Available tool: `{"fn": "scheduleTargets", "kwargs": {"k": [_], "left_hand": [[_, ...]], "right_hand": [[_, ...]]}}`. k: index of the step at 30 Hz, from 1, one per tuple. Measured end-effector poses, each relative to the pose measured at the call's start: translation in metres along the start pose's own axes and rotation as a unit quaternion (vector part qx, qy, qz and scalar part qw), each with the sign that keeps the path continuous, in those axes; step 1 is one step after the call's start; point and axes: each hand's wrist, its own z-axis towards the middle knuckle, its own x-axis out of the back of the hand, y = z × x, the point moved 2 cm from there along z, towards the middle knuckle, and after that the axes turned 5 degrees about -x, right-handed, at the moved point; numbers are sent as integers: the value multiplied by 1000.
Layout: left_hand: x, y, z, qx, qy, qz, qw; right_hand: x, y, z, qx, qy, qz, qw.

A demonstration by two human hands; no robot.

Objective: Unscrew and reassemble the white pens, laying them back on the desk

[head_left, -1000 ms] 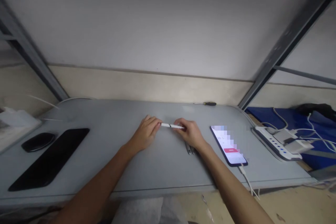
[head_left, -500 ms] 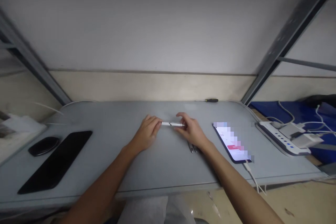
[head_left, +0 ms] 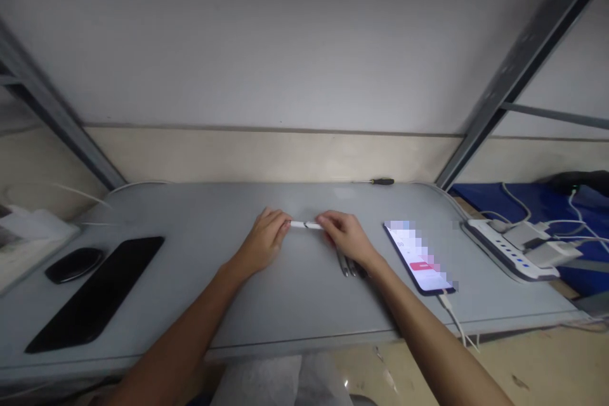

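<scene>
A slim white pen (head_left: 299,224) with a dark mark near its middle stretches level between my hands, just above the grey tabletop. My left hand (head_left: 266,238) is closed on its left end, fingers bunched together. The thumb and fingertips of my right hand (head_left: 343,233) pinch the pen farther right, and they hide that end. Below my right palm lie slim grey metallic pens (head_left: 346,266), partly covered by the hand and wrist.
Right of my hands lies a lit phone (head_left: 419,260) with a cable, beside a white power strip (head_left: 511,250) with plugged chargers. A screwdriver (head_left: 380,181) rests at the back edge. On the left are a black mat (head_left: 98,295) and a black mouse (head_left: 75,264).
My right thumb and fingers, spread apart earlier around the pen's right end, have closed on it nearer the middle. My left hand keeps its grip.
</scene>
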Motion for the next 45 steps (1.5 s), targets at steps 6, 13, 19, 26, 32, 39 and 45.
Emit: {"fn": "scheduleTargets", "kwargs": {"k": [6, 13, 19, 26, 32, 39, 45], "left_hand": [[-2, -6, -1, 11, -13, 0, 1000], [0, -4, -1, -17, 7, 62, 998], [3, 9, 1, -23, 31, 11, 999], [1, 11, -1, 0, -33, -53, 998], [-2, 8, 0, 23, -46, -53, 997], [-1, 5, 0, 37, -41, -44, 998], [-1, 4, 1, 45, -45, -41, 997]], "right_hand": [[-2, -8, -3, 76, -7, -99, 992], [-4, -13, -5, -1, -88, -37, 995], [-3, -11, 1, -122, -28, 279, 952], [6, 0, 8, -184, 60, 551, 812], [16, -5, 5, -140, 19, 593, 793], [17, -2, 7, -120, 2, 594, 796], [18, -7, 5, -92, -24, 597, 797]]}}
